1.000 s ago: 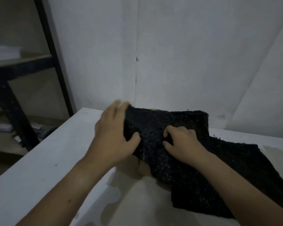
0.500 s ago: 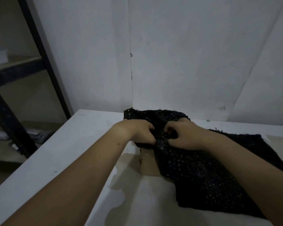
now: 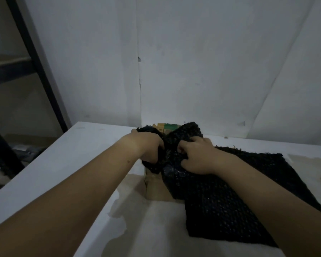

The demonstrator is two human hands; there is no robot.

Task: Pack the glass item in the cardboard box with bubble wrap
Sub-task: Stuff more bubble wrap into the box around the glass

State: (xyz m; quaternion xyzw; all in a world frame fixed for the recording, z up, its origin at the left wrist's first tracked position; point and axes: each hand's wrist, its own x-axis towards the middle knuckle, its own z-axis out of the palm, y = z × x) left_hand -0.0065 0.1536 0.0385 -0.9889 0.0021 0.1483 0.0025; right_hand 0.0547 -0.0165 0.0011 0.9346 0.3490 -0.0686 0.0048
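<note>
A white wall (image 3: 193, 52) fills the upper half of the frame, with a seam running down its middle. Below it a white table (image 3: 63, 164) spreads from the centre to the bottom edge, its surface marked by tan patches (image 3: 119, 210) in the lower middle. A dark metal rack (image 3: 43, 75) stands at the upper left, beside the table.

A sheet of black bubble wrap (image 3: 220, 210) lies across the right of the table. Its far end is bunched up in the centre of the frame, on top of a cardboard box (image 3: 156, 190). The box sits at the middle of the table, close to the wall. One brown side shows under the wrap, and a printed green and yellow edge (image 3: 165, 127) shows behind it.

The left hand (image 3: 148, 147) is clenched around the left part of the bunched wrap. The right hand (image 3: 196, 156), just beside it, grips the wrap with curled fingers. The glass item is hidden from view.
</note>
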